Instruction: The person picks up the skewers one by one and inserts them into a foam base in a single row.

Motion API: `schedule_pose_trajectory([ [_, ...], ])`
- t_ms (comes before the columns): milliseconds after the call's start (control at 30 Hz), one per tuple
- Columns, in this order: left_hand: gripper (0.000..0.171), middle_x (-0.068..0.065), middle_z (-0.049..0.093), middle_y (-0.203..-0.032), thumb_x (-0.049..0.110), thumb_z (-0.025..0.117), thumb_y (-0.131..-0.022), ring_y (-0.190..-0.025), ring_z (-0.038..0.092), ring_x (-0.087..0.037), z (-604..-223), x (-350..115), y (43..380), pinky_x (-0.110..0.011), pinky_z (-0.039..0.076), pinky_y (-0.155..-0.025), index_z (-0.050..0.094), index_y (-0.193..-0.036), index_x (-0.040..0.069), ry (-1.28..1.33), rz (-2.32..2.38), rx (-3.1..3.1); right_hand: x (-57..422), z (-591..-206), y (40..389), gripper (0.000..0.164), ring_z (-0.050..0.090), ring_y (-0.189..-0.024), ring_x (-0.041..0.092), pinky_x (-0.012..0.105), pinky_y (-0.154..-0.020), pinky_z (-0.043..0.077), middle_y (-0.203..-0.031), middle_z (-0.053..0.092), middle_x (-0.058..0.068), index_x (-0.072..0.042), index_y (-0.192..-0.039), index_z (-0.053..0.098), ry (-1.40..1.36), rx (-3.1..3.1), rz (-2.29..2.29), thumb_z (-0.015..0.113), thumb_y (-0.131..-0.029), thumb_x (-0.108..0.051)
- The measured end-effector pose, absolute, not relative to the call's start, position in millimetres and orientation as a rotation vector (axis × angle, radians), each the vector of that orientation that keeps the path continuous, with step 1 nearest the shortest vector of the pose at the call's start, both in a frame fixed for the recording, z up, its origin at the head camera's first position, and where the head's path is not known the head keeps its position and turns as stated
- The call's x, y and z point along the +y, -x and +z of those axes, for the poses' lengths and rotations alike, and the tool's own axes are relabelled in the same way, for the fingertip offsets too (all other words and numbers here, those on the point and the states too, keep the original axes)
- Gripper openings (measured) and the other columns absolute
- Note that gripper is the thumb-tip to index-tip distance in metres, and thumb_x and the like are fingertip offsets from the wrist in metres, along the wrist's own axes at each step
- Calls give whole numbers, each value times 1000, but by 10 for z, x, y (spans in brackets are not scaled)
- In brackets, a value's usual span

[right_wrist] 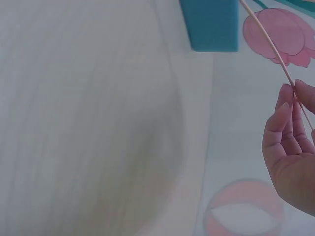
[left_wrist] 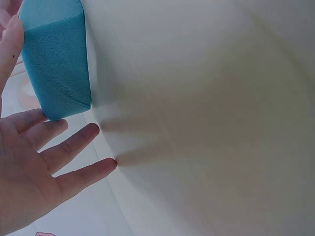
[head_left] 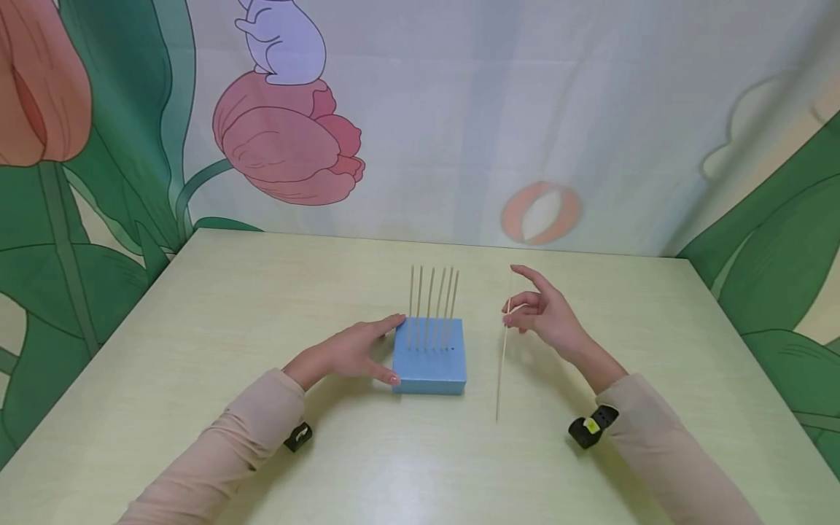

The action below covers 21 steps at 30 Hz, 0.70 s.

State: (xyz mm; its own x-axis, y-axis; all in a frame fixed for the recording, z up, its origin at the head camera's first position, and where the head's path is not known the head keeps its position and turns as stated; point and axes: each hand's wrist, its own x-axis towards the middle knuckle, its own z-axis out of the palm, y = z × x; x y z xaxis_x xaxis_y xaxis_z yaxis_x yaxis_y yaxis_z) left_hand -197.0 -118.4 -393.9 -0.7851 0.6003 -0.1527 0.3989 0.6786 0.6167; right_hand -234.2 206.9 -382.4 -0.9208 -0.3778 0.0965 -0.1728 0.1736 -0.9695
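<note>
A blue block (head_left: 429, 370) lies on the table with several thin wooden sticks (head_left: 429, 306) standing upright in a row in its top. One small dark hole shows at the right end of that row. My left hand (head_left: 357, 357) holds the block at its left side, thumb at the near corner and index finger at the far corner. The other left fingers (left_wrist: 74, 147) spread out past the block. To the right of the block, my right hand (head_left: 547, 317) pinches a loose wooden stick (head_left: 502, 372) between thumb and fingers, its lower end pointing toward the near side.
The pale table (head_left: 197, 306) has its far edge against a printed curtain (head_left: 446, 146) with tulips and a white animal. A black strap (head_left: 593, 426) is worn at the right wrist, and another dark strap (head_left: 299, 437) at the left.
</note>
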Motion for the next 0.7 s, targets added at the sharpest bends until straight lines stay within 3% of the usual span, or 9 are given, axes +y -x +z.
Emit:
schedule_pose_trajectory([
  [500,102,-13,23,-147,37,77,-70,-126,38,-32,-3948,-1185,1973,-40,28,-105,18,-145,3,-795,828,2554,1960,-3378,2186,75,61,-70,21,21,-59,48,-83,62,7,-16,-142,28,795,2446,-1901,65,-80,5],
  [700,102,-13,24,-147,38,77,-70,-126,37,-32,-3941,-1184,1969,-41,29,-104,18,-145,3,-785,836,2548,1849,-3210,2102,50,59,-75,13,20,-67,50,-83,62,3,-2,-125,49,862,2500,-1941,66,-78,6],
])
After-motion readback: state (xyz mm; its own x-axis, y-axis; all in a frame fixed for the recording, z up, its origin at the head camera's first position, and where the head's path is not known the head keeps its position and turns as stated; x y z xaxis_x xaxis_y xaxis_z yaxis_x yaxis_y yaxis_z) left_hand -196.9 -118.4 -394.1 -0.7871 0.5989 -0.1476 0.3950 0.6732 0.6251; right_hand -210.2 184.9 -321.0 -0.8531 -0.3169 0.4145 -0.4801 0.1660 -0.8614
